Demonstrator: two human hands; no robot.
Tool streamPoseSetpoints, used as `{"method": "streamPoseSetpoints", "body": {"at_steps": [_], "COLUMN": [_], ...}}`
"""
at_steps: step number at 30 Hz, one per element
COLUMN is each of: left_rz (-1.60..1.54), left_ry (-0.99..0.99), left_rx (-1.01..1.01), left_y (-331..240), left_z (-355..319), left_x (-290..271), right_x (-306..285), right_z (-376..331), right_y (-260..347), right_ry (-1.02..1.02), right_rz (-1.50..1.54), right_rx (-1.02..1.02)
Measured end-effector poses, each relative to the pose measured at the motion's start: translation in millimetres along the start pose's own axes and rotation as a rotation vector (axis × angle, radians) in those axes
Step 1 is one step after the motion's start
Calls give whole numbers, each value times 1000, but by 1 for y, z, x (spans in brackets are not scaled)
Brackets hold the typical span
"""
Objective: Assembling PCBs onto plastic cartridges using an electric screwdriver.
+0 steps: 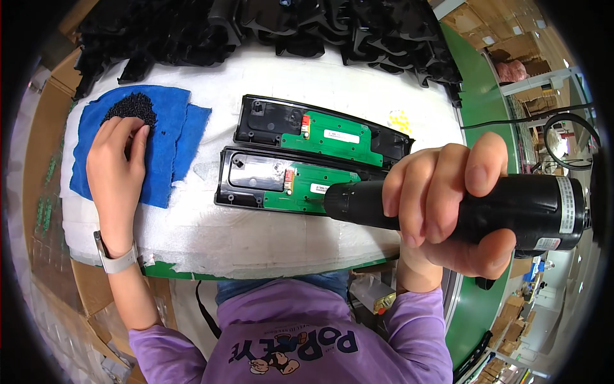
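My right hand [441,192] is wrapped round a black electric screwdriver [511,211], held almost level with its nose to the left. The nose is over the green circuit board [294,198] in the nearer black plastic housing [256,168]; whether the bit touches a screw is hard to see. Behind it lies a second black housing [259,116] with its own green board [332,136]. At the left, my left hand [118,157] has its fingers curled into a pile of tiny black screws [133,105] on a blue cloth [169,121]. What sits between those fingertips is hidden.
Many glossy black plastic parts [288,22] are heaped along the back of the white padded table cover [281,240]. Yellow dots [400,120] mark the right side. A black cable [531,120] hangs at the right, above the green table edge [473,83].
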State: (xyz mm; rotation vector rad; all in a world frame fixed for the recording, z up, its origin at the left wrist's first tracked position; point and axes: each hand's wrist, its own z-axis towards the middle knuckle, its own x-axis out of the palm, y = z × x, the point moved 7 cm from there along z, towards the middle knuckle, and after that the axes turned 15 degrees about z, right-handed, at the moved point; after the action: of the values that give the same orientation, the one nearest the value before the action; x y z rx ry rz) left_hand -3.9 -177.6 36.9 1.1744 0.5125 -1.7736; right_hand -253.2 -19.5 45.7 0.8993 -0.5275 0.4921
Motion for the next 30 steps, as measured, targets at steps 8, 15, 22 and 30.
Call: {"method": "streamPoseSetpoints", "body": {"at_steps": [8, 15, 22, 30], "left_rz": [-46, -39, -37, -59], "left_ry": [-8, 23, 6, -28], "left_rx": [11, -6, 5, 3], "left_y": [-1, 3, 2, -1], "left_z": [-1, -3, -2, -2], "left_x": [2, 3, 3, 0], "right_x": [1, 1, 1, 3], "right_z": [-3, -7, -10, -12], "right_y": [-1, -3, -2, -4], "right_ry": [-43, -94, -155, -177], "right_rz": [-56, -71, -81, -134], "right_rx": [25, 48, 73, 64]}}
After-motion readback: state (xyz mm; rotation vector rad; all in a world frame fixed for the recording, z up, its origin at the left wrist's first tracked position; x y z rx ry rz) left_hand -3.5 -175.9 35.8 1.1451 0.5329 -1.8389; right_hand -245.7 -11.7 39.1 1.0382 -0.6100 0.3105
